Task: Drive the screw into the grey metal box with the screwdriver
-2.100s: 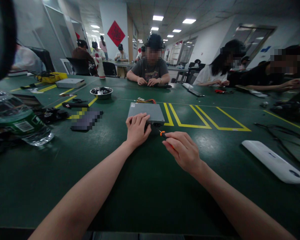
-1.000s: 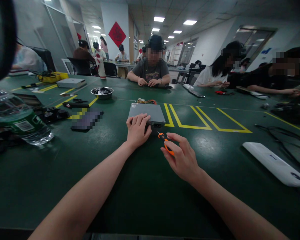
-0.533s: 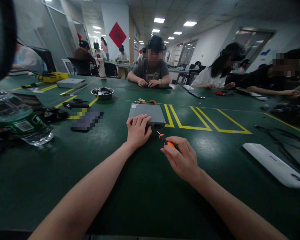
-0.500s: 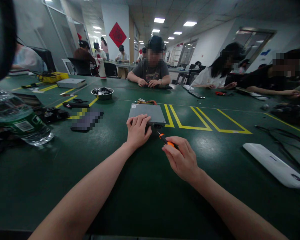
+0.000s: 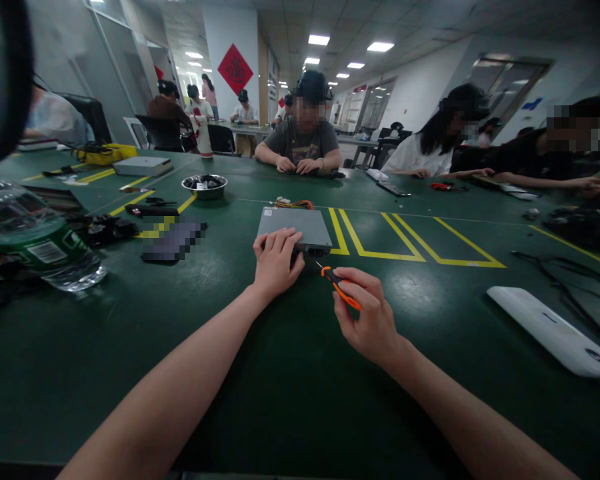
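A grey metal computer power supply (image 5: 300,225) lies on the green table, its bundle of coloured wires (image 5: 294,204) coming out at the far side. My left hand (image 5: 277,261) grips its near left corner, fingers over the top and thumb at the near side. In my right hand (image 5: 367,310) is an orange and black screwdriver (image 5: 336,277), pinched by the handle between thumb and fingers. Its thin shaft points toward the near face of the power supply, close to a socket there. Whether the tip touches anything is too small to tell.
Left of my hands are a dark phone (image 5: 174,241), a water bottle (image 5: 45,243) and a metal bowl (image 5: 205,188) of small dark parts. A white device (image 5: 550,330) and black cables (image 5: 575,293) lie right. A person (image 5: 300,140) sits opposite; others sit at the right.
The fingers of my right hand have shifted on the screwdriver, showing more of its orange handle. The right hand has moved slightly right; my left hand and the power supply stay put.
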`<control>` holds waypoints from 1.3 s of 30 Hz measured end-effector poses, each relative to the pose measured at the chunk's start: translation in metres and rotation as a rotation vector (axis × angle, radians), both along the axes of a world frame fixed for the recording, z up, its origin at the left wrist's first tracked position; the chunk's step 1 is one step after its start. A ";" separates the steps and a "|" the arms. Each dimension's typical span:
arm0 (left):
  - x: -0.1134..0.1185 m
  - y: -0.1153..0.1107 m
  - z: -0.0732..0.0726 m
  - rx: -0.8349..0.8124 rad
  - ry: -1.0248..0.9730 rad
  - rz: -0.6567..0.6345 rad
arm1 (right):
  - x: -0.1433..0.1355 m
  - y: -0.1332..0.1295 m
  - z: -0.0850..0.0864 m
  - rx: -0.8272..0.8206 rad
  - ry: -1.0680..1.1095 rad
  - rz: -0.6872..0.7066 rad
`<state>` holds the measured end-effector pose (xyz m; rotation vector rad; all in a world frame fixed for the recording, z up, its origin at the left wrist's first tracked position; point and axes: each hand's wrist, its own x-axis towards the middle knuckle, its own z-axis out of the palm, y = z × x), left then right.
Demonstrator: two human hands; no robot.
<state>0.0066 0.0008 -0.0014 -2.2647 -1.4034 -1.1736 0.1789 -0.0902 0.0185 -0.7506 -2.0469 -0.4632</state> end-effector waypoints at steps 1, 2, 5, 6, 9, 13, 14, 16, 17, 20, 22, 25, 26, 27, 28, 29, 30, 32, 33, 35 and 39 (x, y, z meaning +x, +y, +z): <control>0.000 0.000 0.000 0.001 0.002 0.001 | 0.000 0.000 0.000 -0.011 0.001 -0.008; 0.000 0.000 0.000 0.003 0.003 0.001 | 0.000 0.000 0.000 -0.015 -0.006 -0.025; 0.000 0.000 0.000 0.007 0.002 0.000 | 0.001 0.000 0.002 0.010 -0.048 -0.085; 0.000 0.000 0.000 0.007 0.001 0.000 | 0.000 0.000 0.002 0.020 -0.048 -0.089; 0.000 0.000 0.000 0.006 -0.003 0.001 | 0.000 0.001 0.003 0.020 -0.001 -0.046; 0.000 0.000 0.000 0.004 -0.005 0.002 | 0.000 0.002 0.002 -0.007 0.028 -0.001; 0.000 0.000 0.000 0.003 -0.005 0.001 | 0.000 0.002 0.001 -0.012 0.023 -0.010; 0.000 0.001 0.000 0.000 -0.005 0.002 | 0.001 0.002 0.001 -0.006 0.003 -0.044; 0.000 0.001 0.000 0.000 -0.006 0.004 | 0.002 0.001 0.001 0.001 -0.015 -0.057; 0.000 0.001 0.000 0.009 -0.007 0.007 | 0.001 0.000 0.002 0.015 -0.056 -0.049; 0.001 0.001 -0.001 0.015 -0.005 0.007 | -0.001 0.000 0.002 0.003 -0.038 -0.024; 0.001 0.001 -0.001 0.019 -0.004 0.005 | -0.002 0.000 0.002 -0.011 -0.015 -0.017; 0.001 0.001 -0.001 0.019 -0.005 0.005 | -0.002 0.000 0.001 -0.006 -0.027 -0.033; 0.001 0.001 -0.001 0.019 -0.006 0.005 | -0.001 0.000 0.001 0.001 -0.046 -0.053; 0.001 0.002 -0.001 0.020 -0.007 0.006 | -0.001 -0.001 0.001 0.007 -0.063 -0.073; 0.001 0.002 -0.001 0.019 -0.008 0.006 | -0.001 -0.001 0.001 0.010 -0.073 -0.084; 0.001 0.002 -0.001 0.019 -0.009 0.006 | -0.001 -0.001 0.001 0.006 -0.074 -0.083; 0.001 0.001 -0.001 0.015 -0.011 0.005 | -0.002 -0.001 0.000 -0.010 -0.046 -0.056; 0.001 0.001 -0.001 0.012 -0.012 0.005 | -0.002 -0.001 -0.001 -0.018 -0.027 -0.041; 0.001 0.001 0.000 0.008 -0.014 0.004 | -0.003 -0.001 -0.001 -0.028 -0.005 -0.028; 0.001 0.001 0.000 0.009 -0.009 0.001 | -0.003 -0.002 0.000 -0.005 -0.049 -0.095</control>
